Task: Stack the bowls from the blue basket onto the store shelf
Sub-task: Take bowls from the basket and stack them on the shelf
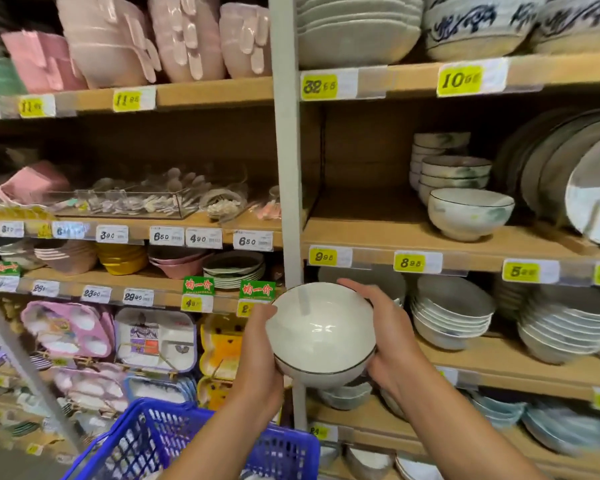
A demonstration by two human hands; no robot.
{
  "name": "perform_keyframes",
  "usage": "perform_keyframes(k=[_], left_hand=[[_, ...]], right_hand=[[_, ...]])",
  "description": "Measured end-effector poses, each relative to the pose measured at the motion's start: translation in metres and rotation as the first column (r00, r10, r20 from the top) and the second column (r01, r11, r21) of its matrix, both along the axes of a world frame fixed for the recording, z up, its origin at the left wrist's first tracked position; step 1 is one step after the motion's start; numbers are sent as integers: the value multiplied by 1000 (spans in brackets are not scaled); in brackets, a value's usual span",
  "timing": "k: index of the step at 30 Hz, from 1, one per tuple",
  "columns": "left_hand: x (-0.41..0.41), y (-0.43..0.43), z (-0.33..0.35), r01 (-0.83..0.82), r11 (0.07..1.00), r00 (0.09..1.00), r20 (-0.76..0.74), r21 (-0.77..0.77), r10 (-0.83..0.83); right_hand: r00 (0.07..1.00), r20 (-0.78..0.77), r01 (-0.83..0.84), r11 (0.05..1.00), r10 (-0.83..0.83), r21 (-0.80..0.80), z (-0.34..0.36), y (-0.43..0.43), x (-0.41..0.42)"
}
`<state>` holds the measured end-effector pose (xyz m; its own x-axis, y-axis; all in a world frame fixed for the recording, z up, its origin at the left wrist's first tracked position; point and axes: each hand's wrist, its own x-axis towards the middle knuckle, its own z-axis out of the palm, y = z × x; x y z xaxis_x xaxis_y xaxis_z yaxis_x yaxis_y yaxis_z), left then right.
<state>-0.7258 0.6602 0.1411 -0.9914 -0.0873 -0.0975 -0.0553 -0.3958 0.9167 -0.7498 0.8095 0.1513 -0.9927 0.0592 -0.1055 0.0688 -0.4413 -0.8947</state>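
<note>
Both hands hold one bowl in mid-air in front of the shelving. It is above the blue basket and below the shelf board with yellow price tags.

Bowl: glossy white inside, thin dark line round the rim, pale outer wall narrowing toward the base. The mouth is tipped toward the camera, so the inside shows, with light glare on the glaze.

Left hand grips the bowl's left side, thumb up at the rim, fingers curled under the wall. Right hand grips the right side, thumb lying along the far rim, fingers wrapped beneath and mostly hidden.

The basket sits at the bottom edge, blue plastic lattice; its contents are hard to make out.

On the shelf, right of the grey upright post, a matching bowl stands alone at the front. A stack of similar bowls is just behind it, and large plates lean at the right. The held bowl is well apart from them.
</note>
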Motion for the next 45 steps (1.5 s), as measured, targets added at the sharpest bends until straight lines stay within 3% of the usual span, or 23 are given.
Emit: perform_keyframes(k=[8,17,35,45], left_hand=[[-6,95,34,65,992,995,68,112,-73],[-32,166,78,185,968,983,-15,168,-185],[-120,206,129,335,937,902,-253,-99,-349],[-148,227,159,367,917,893,-216,-158,-395]], right_hand=[[990,49,136,991,-136,-6,32,93,18],[982,-26,189,982,-190,-8,79,165,13],[962,-95,256,966,-257,-15,141,221,-62],[998,3,60,998,-60,7,168,252,-102]])
